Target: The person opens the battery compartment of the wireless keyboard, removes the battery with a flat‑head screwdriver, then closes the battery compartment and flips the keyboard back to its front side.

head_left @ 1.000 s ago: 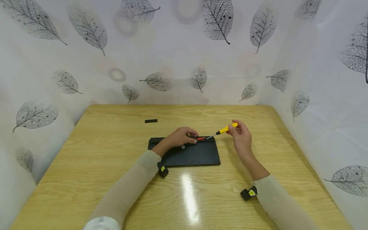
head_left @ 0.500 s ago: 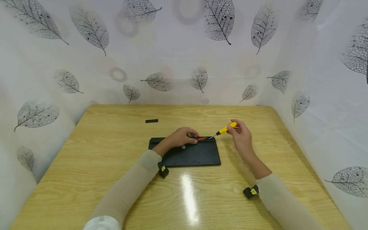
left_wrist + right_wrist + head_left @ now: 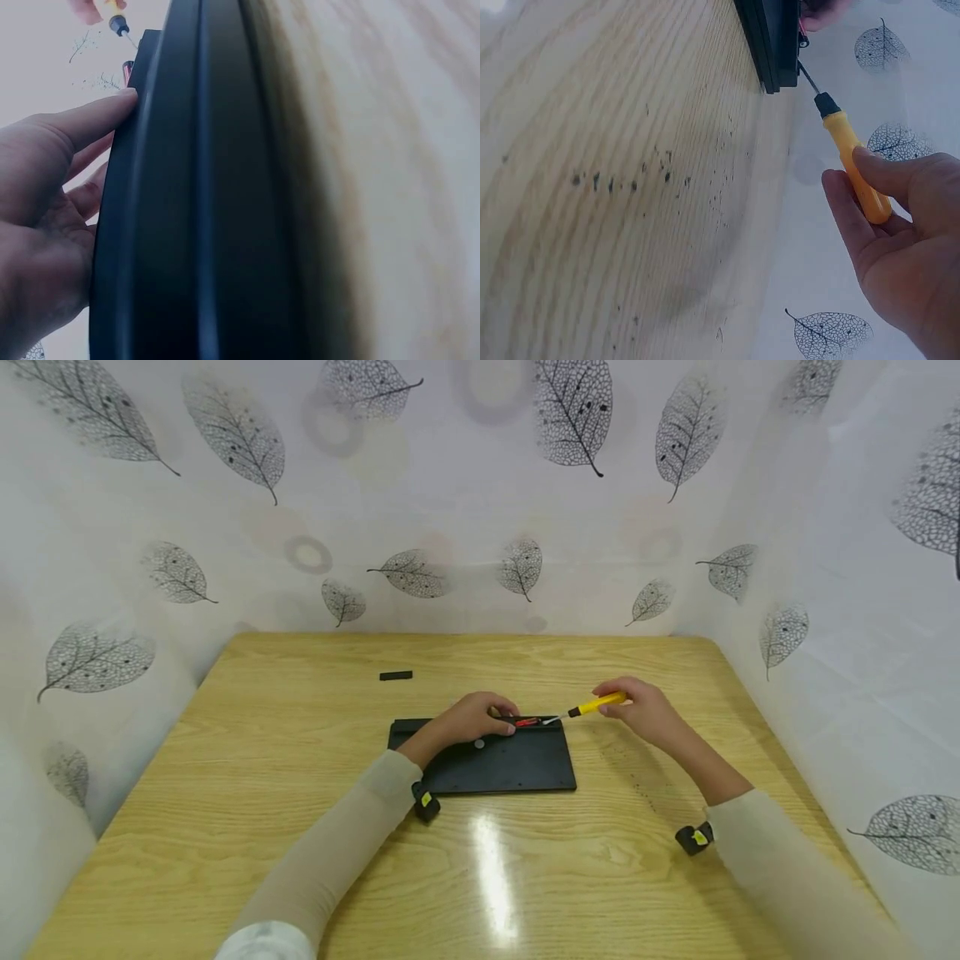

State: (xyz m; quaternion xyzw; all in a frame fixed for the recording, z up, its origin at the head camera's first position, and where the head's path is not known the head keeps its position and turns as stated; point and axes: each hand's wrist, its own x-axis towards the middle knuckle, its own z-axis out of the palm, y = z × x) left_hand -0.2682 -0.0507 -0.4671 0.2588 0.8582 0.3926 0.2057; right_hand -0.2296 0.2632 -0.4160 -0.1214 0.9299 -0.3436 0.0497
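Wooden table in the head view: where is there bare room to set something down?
The table is bare left of the left sleeve and black panel, and in front of the panel between left sleeve and right sleeve. It is crowded along the panel's far edge: left hand, red piece and, in the right hand, the screwdriver.

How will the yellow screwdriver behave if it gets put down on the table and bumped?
The screwdriver should stay stiff, since its shaft looks like straight metal. Its handle looks rounded, so it may roll across the flat table. The handle also looks smooth, so it might slip a little when gripped.
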